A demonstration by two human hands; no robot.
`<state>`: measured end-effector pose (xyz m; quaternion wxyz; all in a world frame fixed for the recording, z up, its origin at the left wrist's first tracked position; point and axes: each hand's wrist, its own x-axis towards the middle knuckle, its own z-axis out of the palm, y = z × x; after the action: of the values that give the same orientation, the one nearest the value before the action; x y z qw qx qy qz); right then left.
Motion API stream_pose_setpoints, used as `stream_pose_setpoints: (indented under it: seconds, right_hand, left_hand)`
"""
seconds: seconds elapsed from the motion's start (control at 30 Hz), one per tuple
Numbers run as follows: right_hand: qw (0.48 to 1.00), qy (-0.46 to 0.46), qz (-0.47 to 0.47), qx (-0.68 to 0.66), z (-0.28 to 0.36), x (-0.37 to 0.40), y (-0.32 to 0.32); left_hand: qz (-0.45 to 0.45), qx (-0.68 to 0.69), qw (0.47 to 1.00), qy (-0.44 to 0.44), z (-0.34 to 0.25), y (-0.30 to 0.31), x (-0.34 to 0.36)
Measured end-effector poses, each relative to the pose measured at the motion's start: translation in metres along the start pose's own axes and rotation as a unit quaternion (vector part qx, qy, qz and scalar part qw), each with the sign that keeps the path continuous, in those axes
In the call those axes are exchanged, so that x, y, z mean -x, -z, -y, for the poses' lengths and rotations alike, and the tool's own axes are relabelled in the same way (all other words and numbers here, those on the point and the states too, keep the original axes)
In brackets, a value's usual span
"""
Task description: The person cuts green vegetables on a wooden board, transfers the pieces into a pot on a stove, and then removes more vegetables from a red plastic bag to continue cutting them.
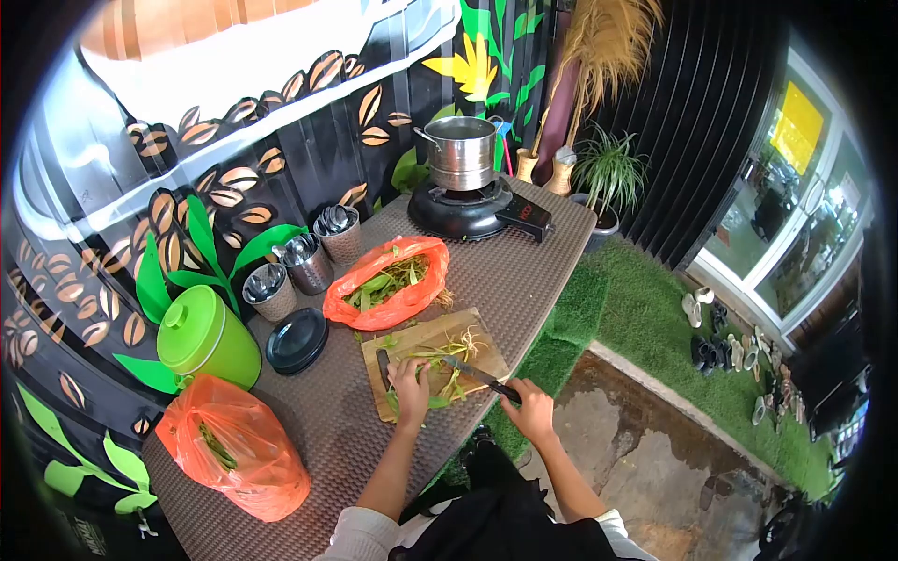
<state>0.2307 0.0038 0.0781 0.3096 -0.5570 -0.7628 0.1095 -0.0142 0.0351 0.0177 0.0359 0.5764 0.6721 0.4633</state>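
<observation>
My right hand (530,409) grips the black handle of a kitchen knife (482,376), whose blade lies over the wooden cutting board (486,329). On the board are leafy greens (458,385) with pale, stringy roots (466,342) at the far side. My left hand (409,385) has its fingers curled down on the greens, left of the blade; its fingertips are partly hidden. Just beyond the board, an orange plastic bag (346,313) stands open with more greens (388,283) inside.
A steel pot (460,154) sits on a black portable stove (449,213) at the far end. Cutlery cups (341,241), stacked black plates (297,340), a green lidded bucket (210,341) and another orange bag (248,458) line the left. The table's right edge (547,313) is near the board.
</observation>
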Motion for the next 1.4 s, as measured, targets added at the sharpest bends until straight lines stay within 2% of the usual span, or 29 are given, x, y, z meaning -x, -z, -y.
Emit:
stream_pose_setpoints:
  seconds: [0.13, 0.43, 0.53, 0.6, 0.63, 0.7, 0.87, 0.97, 1.07, 1.3, 1.4]
  right_hand:
    - [1.000, -0.019, 0.000, 0.012, 0.004, 0.013, -0.011]
    - [0.992, 0.035, -0.064, 0.102, 0.012, 0.012, -0.030]
    - [0.993, 0.018, -0.068, 0.094, 0.011, 0.012, -0.036]
    - [0.991, -0.063, -0.099, 0.066, 0.008, 0.011, -0.037]
    - [0.991, -0.064, -0.099, 0.066, 0.006, 0.011, -0.035]
    - [0.993, -0.092, -0.072, 0.018, 0.002, 0.009, -0.029]
    - [0.998, -0.033, -0.038, 0.024, 0.005, -0.001, -0.014]
    - [0.999, -0.026, 0.020, 0.036, 0.017, -0.019, 0.010]
    - [0.992, 0.017, 0.085, 0.089, 0.023, -0.042, 0.032]
    - [0.976, 0.074, 0.138, 0.151, 0.028, -0.073, 0.047]
    - [0.975, 0.093, 0.125, 0.161, 0.025, -0.079, 0.051]
  left_hand:
    - [-0.008, 0.035, 0.999, 0.007, 0.005, -0.002, 0.010]
    - [-0.017, 0.002, 1.000, 0.012, 0.011, -0.010, 0.012]
    - [-0.010, -0.003, 1.000, 0.014, 0.011, -0.009, 0.012]
    - [-0.003, -0.005, 1.000, 0.015, 0.011, -0.009, 0.013]
    - [-0.002, -0.008, 1.000, 0.017, 0.011, -0.010, 0.013]
    - [0.000, -0.011, 1.000, 0.019, 0.012, -0.010, 0.014]
    - [-0.010, -0.002, 1.000, 0.015, 0.009, -0.009, 0.014]
    - [0.000, -0.007, 1.000, 0.016, 0.008, -0.007, 0.014]
    - [0.001, -0.021, 1.000, 0.007, 0.010, -0.008, 0.015]
    - [-0.015, -0.020, 1.000, -0.003, 0.011, -0.009, 0.015]
    - [-0.013, -0.017, 1.000, -0.001, 0.010, -0.009, 0.015]
